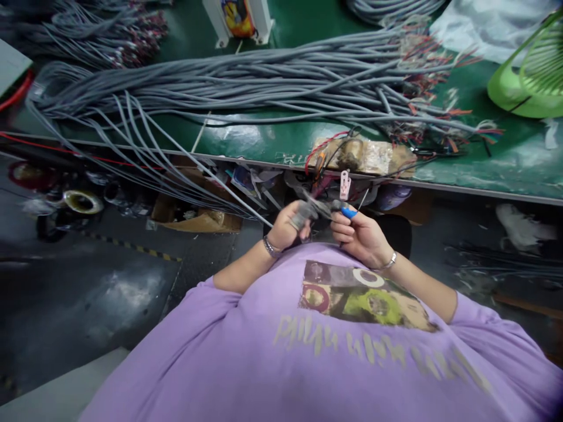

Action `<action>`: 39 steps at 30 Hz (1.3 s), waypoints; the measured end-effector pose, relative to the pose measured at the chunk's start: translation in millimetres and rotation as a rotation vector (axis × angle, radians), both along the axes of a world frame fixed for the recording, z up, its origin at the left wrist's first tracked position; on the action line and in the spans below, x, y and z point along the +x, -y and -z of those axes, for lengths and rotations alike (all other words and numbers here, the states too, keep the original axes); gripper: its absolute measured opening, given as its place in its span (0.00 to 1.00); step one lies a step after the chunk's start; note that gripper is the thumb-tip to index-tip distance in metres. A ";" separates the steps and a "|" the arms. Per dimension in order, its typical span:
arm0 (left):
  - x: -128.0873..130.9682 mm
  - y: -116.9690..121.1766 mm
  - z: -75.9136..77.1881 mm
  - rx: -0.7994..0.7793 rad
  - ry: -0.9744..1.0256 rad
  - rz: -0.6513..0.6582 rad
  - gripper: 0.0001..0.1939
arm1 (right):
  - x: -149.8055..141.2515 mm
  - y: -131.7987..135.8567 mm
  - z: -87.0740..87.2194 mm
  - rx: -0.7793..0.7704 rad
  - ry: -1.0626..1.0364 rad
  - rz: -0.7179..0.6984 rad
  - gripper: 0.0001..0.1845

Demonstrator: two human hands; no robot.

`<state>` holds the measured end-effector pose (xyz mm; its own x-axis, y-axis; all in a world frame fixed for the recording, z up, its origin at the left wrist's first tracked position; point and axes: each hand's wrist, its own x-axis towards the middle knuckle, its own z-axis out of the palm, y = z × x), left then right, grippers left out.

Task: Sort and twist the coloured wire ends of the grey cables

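My left hand [285, 227] is closed around a grey cable [257, 215] that runs down to it from the bench. Grey material, blurred, shows at its fingertips. Close beside it, my right hand [363, 237] has its fingers pinched together; a blue finger cover [349, 213] sits on one of them. A thin dark rod-like piece [363, 199] sticks up by that hand. What the right fingers grip is blurred and I cannot make it out. Both hands are in front of my body, below the bench edge.
A long bundle of grey cables [246, 76] with stripped coloured ends lies on the green bench [246, 138]. A taped block [365, 155] with a pink clip [345, 184] sits at its edge. A green fan [532, 70] stands at right, a cardboard box [197, 220] below.
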<state>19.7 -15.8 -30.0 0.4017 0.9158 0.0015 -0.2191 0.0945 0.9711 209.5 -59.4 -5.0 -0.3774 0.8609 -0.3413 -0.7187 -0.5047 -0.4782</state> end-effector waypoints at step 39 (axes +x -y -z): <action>-27.5 18.6 -17.2 -0.157 -0.019 -0.258 0.24 | -3.6 -0.5 -20.5 0.931 1.505 0.068 0.21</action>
<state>-7.8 -34.4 -12.8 0.1539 0.9760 -0.1538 -0.2377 0.1876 0.9531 205.9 -58.9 15.5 -0.1859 0.9530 0.2393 0.5656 0.3030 -0.7670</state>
